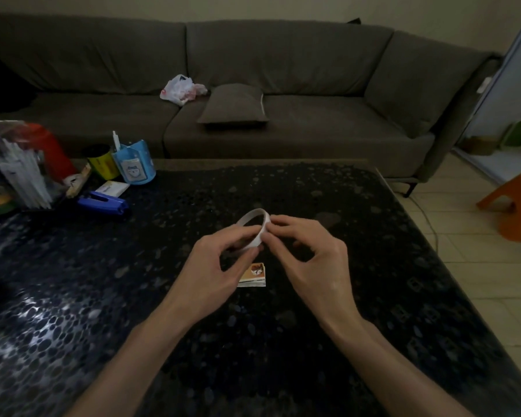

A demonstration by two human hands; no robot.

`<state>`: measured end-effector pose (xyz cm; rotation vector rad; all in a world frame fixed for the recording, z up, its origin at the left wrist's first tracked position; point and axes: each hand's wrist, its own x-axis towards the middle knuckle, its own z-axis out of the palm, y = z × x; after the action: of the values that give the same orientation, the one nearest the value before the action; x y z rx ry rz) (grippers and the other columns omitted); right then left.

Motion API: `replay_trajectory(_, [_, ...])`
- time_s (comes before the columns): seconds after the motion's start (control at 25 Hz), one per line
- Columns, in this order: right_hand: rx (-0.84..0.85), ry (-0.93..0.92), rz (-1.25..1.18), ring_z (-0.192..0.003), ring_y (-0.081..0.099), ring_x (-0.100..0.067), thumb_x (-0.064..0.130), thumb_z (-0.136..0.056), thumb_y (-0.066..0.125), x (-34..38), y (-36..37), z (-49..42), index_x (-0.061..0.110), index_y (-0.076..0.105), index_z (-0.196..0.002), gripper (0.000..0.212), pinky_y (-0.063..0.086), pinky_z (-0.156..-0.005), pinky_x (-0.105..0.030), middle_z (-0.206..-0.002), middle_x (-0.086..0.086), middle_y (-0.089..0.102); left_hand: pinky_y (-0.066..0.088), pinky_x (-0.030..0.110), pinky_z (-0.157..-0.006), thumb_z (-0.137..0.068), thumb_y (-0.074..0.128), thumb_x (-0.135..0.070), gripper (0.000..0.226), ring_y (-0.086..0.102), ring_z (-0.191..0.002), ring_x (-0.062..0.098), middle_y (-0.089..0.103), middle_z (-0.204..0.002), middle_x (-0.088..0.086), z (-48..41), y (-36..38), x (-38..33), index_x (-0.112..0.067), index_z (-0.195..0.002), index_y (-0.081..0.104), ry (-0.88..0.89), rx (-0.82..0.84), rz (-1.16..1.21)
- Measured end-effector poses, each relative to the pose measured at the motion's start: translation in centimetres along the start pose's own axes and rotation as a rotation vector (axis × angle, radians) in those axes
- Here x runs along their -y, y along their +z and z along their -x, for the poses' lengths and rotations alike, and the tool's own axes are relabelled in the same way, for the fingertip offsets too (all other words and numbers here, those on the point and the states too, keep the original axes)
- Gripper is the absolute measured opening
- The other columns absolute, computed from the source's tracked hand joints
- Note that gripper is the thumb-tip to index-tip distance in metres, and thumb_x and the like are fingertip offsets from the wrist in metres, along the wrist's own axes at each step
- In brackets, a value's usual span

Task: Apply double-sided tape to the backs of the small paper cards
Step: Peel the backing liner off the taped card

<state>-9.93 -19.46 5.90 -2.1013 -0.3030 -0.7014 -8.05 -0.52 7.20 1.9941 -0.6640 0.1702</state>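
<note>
both hands hold a thin white ring-shaped roll of double-sided tape above the dark pebble-patterned glossy table, near its centre. the left hand pinches the roll's near rim between thumb and fingers; the right hand has its fingertips closed on the roll's 3 o'clock side. a small stack of picture-printed paper cards lies on the table just below the roll, toward 6 o'clock. a blue stapler sits well apart at 10 o'clock.
</note>
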Motion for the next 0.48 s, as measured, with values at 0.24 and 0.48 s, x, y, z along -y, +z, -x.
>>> replay_trajectory(0.24, [0.213,0.099,-0.11,-0.122,0.06,0.001,0.033,-0.095,0.072,-0.6,-0.5,-1.2,0.031,0.066,-0.134,0.04,0.053,-0.101,-0.025,-0.128,0.019,0.066,0.056,0.022,-0.089,-0.094,0.062,-0.036,0.027,0.071,-0.097,-0.002,0.075,-0.097,-0.023,0.0,-0.8,0.3,-0.037,-0.119,0.072,-0.092,0.038,-0.013])
replay_trajectory(0.48, [0.357,0.145,-0.213,-0.116,0.064,0.001,0.034,-0.094,0.072,-1.3,-0.8,-2.0,0.033,0.068,-0.132,0.037,0.057,-0.092,-0.025,-0.122,0.02,0.068,0.048,0.01,-0.071,-0.089,0.055,-0.051,0.024,0.066,-0.076,0.003,0.068,-0.075,-0.015,0.1,-1.3,0.1,-0.04,-0.1,0.073,-0.105,0.02,0.031])
